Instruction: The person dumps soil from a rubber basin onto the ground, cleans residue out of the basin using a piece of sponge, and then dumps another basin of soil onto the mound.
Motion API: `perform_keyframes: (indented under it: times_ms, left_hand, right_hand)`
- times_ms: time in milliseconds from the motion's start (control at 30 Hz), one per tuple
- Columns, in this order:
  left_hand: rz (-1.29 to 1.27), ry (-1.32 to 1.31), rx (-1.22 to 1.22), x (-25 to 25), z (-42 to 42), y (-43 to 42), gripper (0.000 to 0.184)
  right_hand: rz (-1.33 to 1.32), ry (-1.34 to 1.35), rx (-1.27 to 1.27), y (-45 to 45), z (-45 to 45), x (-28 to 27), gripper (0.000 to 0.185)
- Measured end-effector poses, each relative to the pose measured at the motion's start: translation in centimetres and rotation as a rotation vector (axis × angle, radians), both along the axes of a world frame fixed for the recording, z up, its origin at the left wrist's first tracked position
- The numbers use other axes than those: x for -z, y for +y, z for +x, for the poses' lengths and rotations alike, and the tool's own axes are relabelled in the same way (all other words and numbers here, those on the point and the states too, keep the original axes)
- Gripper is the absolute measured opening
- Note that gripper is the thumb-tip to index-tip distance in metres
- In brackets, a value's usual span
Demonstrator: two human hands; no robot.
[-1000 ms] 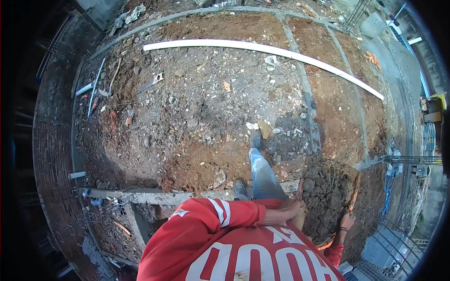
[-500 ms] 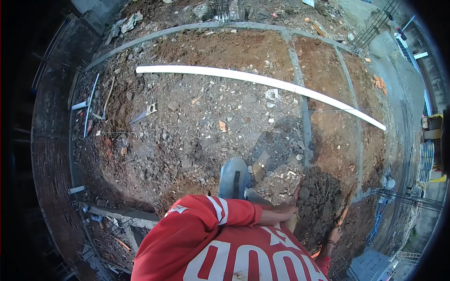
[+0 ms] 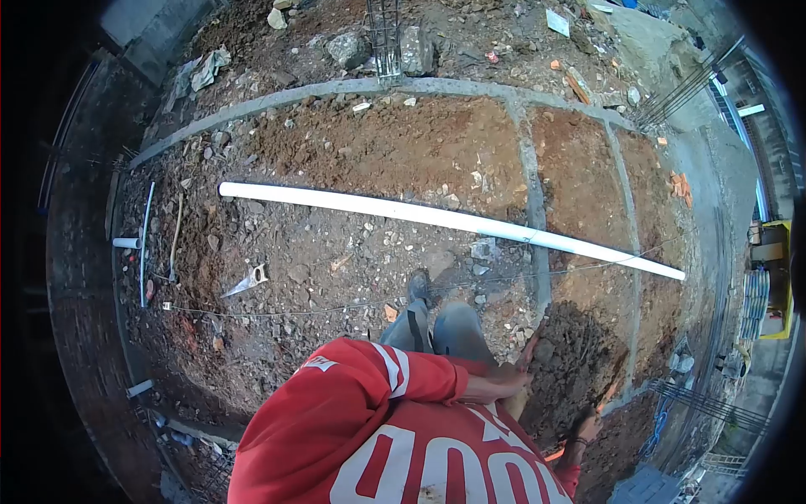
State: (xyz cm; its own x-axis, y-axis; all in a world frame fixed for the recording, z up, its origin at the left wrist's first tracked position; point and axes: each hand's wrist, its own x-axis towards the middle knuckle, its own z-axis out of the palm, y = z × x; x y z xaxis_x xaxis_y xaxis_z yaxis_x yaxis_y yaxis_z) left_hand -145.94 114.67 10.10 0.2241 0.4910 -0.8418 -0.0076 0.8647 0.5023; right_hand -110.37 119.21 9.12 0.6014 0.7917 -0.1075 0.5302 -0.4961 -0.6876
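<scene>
Dark, clumped soil [image 3: 575,357] is heaped between my two hands, in what looks like an orange-edged load carrier; whether it is a wheelbarrow or a tub I cannot tell. My left hand [image 3: 510,385] is closed at its left edge, beside a reddish strip [image 3: 527,349]. On the other side, my right hand [image 3: 589,427] is closed around an orange edge or handle [image 3: 606,396]. The soil covers most of the carrier. My legs [image 3: 457,328] stand on rubble left of the load.
A long white pipe [image 3: 378,208] lies across the ground ahead, with a thin string [image 3: 353,311] nearer me. Concrete strips [image 3: 529,160] divide the soil. A handsaw [image 3: 245,281] lies at left. Steel bars [image 3: 714,403] stick out at right, by grey blocks [image 3: 645,485].
The pipe, string and ground have shifted downward in view. My legs have changed position, with one foot now showing. The soil load has stayed between my hands.
</scene>
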Motion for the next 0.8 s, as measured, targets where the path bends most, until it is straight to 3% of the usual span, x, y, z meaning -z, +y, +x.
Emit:
perform_keyframes:
  times_ms: [67,133,233,300,333,367,433,467,533,600,667,700,800]
  left_hand:
    - [0.027,0.030,-0.025,0.2,-2.6,2.8,0.064]
    - [0.062,0.022,0.096,-2.8,-7.4,6.7,0.065]
    - [0.087,0.033,0.070,-3.6,-12.1,12.1,0.066]
    - [0.086,0.037,0.085,-2.2,-14.3,15.8,0.066]
    - [0.093,0.051,0.090,-1.4,-15.5,17.8,0.066]
    - [0.087,0.042,0.097,-0.8,-16.8,19.7,0.066]
    - [0.112,0.086,0.095,0.8,-19.8,24.3,0.065]
    - [0.114,0.090,0.086,1.3,-21.4,26.8,0.065]
    - [0.102,0.068,0.126,2.0,-25.3,33.0,0.066]
    - [0.156,0.081,0.138,2.1,-27.7,38.9,0.065]
    - [0.187,0.092,0.174,1.3,-31.7,45.5,0.065]
    - [0.149,0.069,0.167,0.4,-32.8,47.6,0.063]
    - [0.140,0.095,0.124,-0.3,-35.9,53.3,0.057]
  right_hand:
    - [0.174,0.045,-0.023,2.7,-1.6,1.3,0.021]
    - [0.055,-0.028,-0.061,5.7,-8.2,-2.4,0.016]
    - [0.008,-0.143,-0.004,10.2,-11.0,-2.7,0.019]
    - [0.152,-1.167,-0.756,13.6,-10.8,-1.3,0.020]
    - [0.139,-1.172,-0.753,15.4,-13.7,-2.0,0.020]
    - [0.005,-0.684,-0.469,17.7,-16.6,-2.6,0.020]
    - [-0.108,-0.194,-0.184,21.0,-22.2,-1.9,0.020]
    - [0.028,-0.004,-0.003,23.0,-24.6,-1.2,0.020]
    - [0.061,-0.133,-0.116,27.7,-23.7,2.8,0.021]
    - [-0.016,-0.444,-0.417,34.4,-24.0,5.0,0.021]
    - [-0.233,0.040,0.078,40.2,-31.4,1.0,0.020]
    - [-0.259,0.033,0.070,42.3,-31.0,1.3,0.020]
    - [-0.234,-0.415,-0.301,49.6,-32.8,1.5,0.025]
